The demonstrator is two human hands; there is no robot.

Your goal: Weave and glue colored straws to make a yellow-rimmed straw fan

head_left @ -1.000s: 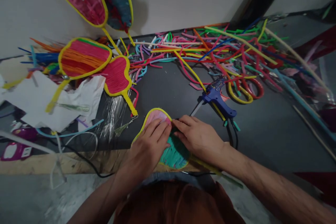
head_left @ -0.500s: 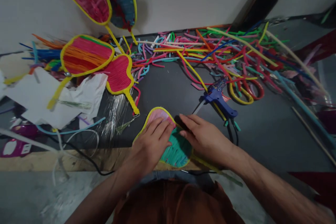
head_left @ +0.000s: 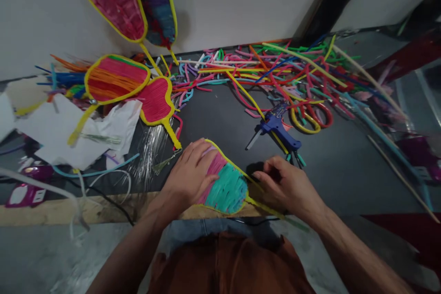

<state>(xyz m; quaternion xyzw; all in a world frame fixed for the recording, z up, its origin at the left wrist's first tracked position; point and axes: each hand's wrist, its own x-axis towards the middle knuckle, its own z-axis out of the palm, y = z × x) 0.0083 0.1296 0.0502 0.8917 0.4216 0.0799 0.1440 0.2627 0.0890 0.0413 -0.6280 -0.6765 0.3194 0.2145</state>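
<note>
We have the pink and teal fan [head_left: 229, 188] flat at the near edge of the table [head_left: 213, 110], just in front of our body, its left part covered and its teal end bare. Our left hand [head_left: 189, 172] lies spread on the pink part, palm down, the fingers side by side and the thumb apart, pressing rather than gripping. A yellow strip [head_left: 252, 181] runs along the far rim and then leaves it, passing under our right hand [head_left: 284, 183]. That hand's thumb and curled forefinger are close to the strip, but we cannot tell whether its fingers are clamped on it. The fan's handle [head_left: 263, 206] slants out below the right hand, toward the lower right. Beyond that hand we see the blue glue gun [head_left: 277, 131] on its side, and just past it a yellow loop [head_left: 310, 132] and a red loop [head_left: 330, 122]. Behind these, a tangle of pipe cleaners [head_left: 237, 70] in many colours stretches along the wall [head_left: 241, 4]. To our left, near the left hand, we find the red fan [head_left: 155, 101], its tassel [head_left: 163, 165] hanging off the handle, and the striped fan [head_left: 117, 78], which overlaps it. White paper [head_left: 65, 133] lies farther left, with a purple object [head_left: 25, 195] below it. Two tall fans, one pink [head_left: 115, 0] and one dark blue and green [head_left: 156, 4], stand by the wall.
</note>
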